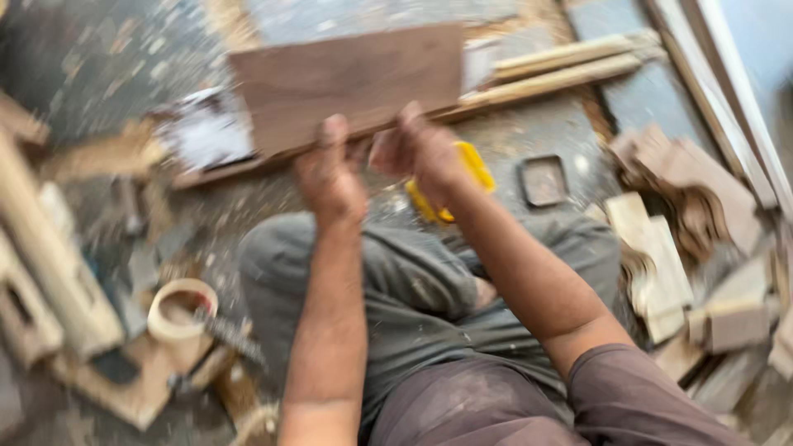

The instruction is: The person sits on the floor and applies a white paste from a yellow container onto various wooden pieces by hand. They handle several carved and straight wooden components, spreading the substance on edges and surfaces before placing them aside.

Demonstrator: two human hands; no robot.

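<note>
The picture is blurred by motion. My left hand (330, 169) and my right hand (420, 147) are raised side by side over my lap, both touching the lower edge of a flat brown wooden board (347, 78) that lies tilted in front of me. The fingers of both hands curl at the board's edge; the blur hides how firm the grip is. A yellow tool (475, 169) lies on the floor just behind my right hand, partly hidden by it. My legs in grey trousers (413, 289) are folded below.
A roll of tape (182, 310) lies at the lower left among wood offcuts. Long wooden strips (562, 70) lie at the upper right. A small dark square frame (543, 180) and a heap of cut wood pieces (686, 239) are at the right. Sawdust covers the floor.
</note>
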